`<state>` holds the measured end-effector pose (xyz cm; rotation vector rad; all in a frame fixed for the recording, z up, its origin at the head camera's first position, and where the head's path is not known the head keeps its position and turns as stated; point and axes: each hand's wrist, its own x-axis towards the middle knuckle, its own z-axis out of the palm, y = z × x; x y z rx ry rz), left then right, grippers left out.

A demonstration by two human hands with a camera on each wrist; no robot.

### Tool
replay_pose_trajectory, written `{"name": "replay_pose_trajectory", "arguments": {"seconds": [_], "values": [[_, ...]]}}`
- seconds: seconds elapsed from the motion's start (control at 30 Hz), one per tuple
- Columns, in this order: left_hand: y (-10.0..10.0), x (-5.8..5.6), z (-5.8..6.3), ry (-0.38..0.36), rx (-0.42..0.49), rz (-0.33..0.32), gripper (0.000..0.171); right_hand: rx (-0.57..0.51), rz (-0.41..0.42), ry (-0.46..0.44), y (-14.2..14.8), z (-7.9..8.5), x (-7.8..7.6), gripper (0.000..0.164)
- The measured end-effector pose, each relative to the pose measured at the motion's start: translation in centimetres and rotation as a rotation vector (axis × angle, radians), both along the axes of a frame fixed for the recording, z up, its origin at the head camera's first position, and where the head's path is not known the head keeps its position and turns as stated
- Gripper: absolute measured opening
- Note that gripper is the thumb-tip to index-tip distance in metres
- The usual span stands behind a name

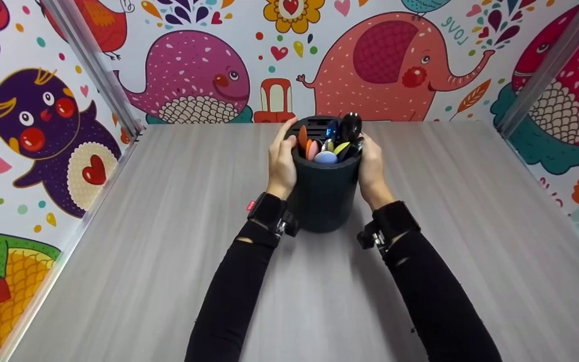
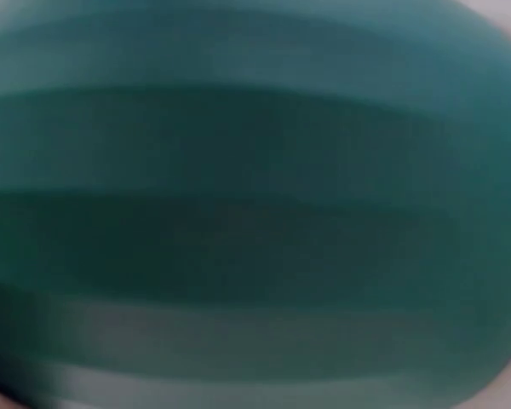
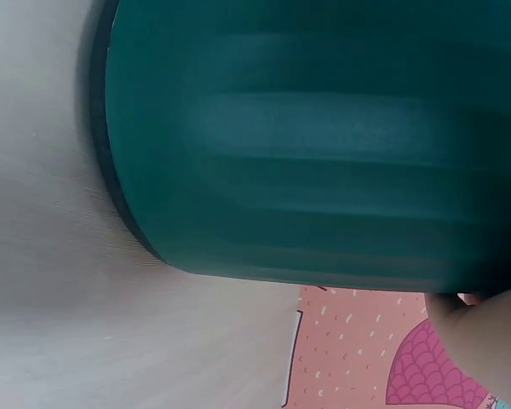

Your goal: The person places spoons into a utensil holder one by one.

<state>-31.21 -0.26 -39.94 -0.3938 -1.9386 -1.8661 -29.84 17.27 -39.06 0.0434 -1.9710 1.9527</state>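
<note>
A dark green, ribbed utensil holder (image 1: 323, 196) stands upright on the table, with a slotted section at the back of its top. Handles in orange, pink, yellow and pale blue (image 1: 325, 158) poke out of it, beside a glossy black rounded piece (image 1: 351, 125). My left hand (image 1: 282, 163) grips the holder's left side near the rim, and my right hand (image 1: 371, 168) grips the right side. In the left wrist view the holder's wall (image 2: 255, 256) fills nearly everything. The right wrist view shows its base edge at the tabletop and part of my right hand (image 3: 485, 341).
The grey wood-grain table (image 1: 179, 201) reaches back to a wall panel printed with cartoon animals (image 1: 380, 70). Metal posts (image 1: 93, 65) rise at the back corners. Another printed panel runs along the left edge.
</note>
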Motion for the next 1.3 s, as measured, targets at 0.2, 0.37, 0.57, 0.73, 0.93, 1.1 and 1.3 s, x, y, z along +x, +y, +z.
{"name": "replay_pose_trajectory", "arguments": {"seconds": [0.2, 0.37, 0.57, 0.73, 0.93, 1.1, 1.3], "values": [[0.4, -0.1, 0.3, 0.008, 0.019, 0.001, 0.054, -0.031, -0.008, 0.028, 0.1, 0.4, 0.1, 0.038], [0.9, 0.2, 0.1, 0.009, 0.027, 0.005, 0.054, -0.030, 0.001, 0.023, 0.4, 0.2, 0.4, 0.040], [0.9, 0.2, 0.1, -0.001, 0.012, -0.007, 0.054, -0.019, 0.004, 0.008, 0.8, 0.0, 0.4, 0.041], [0.8, 0.4, 0.7, -0.069, -0.053, -0.026, 0.053, 0.029, 0.026, -0.012, 1.5, 0.2, 0.1, 0.044], [0.5, 0.4, 1.8, -0.137, -0.162, -0.090, 0.051, 0.057, 0.100, -0.056, 3.0, 1.0, -0.1, 0.043], [-1.0, 0.2, 2.3, -0.172, -0.236, -0.063, 0.051, 0.070, 0.233, -0.127, 3.9, 1.8, 0.0, 0.038], [-4.1, -0.3, 2.9, -0.116, -0.511, 0.082, 0.055, 0.138, 0.179, -0.144, 5.7, 3.1, 0.1, 0.055]]}}
